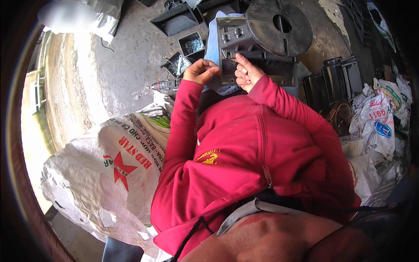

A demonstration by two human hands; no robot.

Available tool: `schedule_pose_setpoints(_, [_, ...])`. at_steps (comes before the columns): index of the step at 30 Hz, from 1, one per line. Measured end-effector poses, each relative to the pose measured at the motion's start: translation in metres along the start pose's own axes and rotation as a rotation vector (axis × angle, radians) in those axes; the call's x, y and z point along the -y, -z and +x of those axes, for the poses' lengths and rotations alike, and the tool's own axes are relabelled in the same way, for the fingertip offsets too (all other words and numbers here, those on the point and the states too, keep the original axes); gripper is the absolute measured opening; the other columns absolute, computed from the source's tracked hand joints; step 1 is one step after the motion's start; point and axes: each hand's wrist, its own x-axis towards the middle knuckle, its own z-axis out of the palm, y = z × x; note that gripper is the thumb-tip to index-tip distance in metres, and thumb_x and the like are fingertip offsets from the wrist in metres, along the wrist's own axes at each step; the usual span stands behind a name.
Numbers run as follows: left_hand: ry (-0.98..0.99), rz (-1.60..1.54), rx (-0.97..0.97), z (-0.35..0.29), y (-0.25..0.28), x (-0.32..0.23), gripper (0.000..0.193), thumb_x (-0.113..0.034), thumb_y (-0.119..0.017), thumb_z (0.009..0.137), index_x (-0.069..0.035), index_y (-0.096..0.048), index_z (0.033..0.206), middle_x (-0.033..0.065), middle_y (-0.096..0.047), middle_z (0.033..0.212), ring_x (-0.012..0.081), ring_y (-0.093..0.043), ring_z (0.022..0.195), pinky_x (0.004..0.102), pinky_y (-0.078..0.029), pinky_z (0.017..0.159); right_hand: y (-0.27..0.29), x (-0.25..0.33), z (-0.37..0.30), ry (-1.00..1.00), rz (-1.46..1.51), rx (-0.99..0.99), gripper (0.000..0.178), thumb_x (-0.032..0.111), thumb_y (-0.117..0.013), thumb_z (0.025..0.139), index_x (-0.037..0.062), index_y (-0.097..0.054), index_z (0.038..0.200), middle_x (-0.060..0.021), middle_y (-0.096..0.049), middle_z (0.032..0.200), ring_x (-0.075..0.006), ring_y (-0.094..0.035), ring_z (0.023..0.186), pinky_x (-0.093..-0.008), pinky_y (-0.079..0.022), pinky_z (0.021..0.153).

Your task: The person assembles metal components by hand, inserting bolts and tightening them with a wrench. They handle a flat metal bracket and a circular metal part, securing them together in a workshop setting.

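My left hand (pixel 201 72) is closed, thumb and forefinger pinched together; whatever they hold is too small or hidden to name. My right hand (pixel 248 73) has curled fingers with the thumb side pointing up, and its grip is likewise unclear. Both are above the near edge of a black, box-like part (pixel 277 70), the right hand overlapping it. Two small shiny metal fittings (pixel 238 32) sit on that part. A large black disc (pixel 262 22) with a round hole covers its far right. Under the part's left side a light blue cloth (pixel 212 46) shows.
Left of the cloth are two small black bins, one with bluish screws (pixel 193 45), the other with silvery screws (pixel 179 64). A power drill (pixel 167 85) lies nearer me. A large white sack (pixel 100 174) fills the left; black parts (pixel 334 78) and crumpled bags (pixel 377 118) lie right.
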Motion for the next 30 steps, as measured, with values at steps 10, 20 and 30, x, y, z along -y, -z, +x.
schedule_pose_setpoints(10, [-0.193,0.113,-0.174,0.001,-0.031,-0.057,0.013,-0.006,-0.069,0.085,-0.002,-0.064,0.096,0.0059,-0.070,0.091,0.0089,-0.065,0.072,0.0193,-0.048,0.054,0.000,0.000,0.001,0.022,-0.026,-0.035,0.034,0.033,-0.070,0.086,0.0180,-0.045,0.069,0.0087,-0.035,0.052,-0.0019,-0.027,0.040,-0.0182,-0.022,0.037])
schedule_pose_setpoints(20, [-0.740,0.824,-0.283,0.019,-0.041,-0.029,0.021,-0.003,-0.078,0.074,-0.006,-0.064,0.090,0.0034,-0.069,0.083,0.0090,-0.057,0.057,0.0218,-0.045,0.050,-0.001,0.001,0.000,0.027,-0.034,-0.034,0.029,0.033,-0.072,0.084,0.0168,-0.050,0.075,0.0096,-0.037,0.054,-0.0012,-0.029,0.040,-0.0188,-0.022,0.038])
schedule_pose_setpoints(30, [-1.017,1.025,-0.219,0.029,-0.045,-0.032,0.022,0.002,-0.075,0.070,-0.006,-0.063,0.086,0.0062,-0.068,0.086,0.0204,-0.062,0.069,0.0287,-0.049,0.059,0.011,-0.003,0.008,0.066,-0.051,0.055,0.019,0.031,-0.066,0.089,0.0138,-0.059,0.090,0.0099,-0.036,0.054,-0.0012,-0.029,0.041,-0.0189,-0.022,0.039])
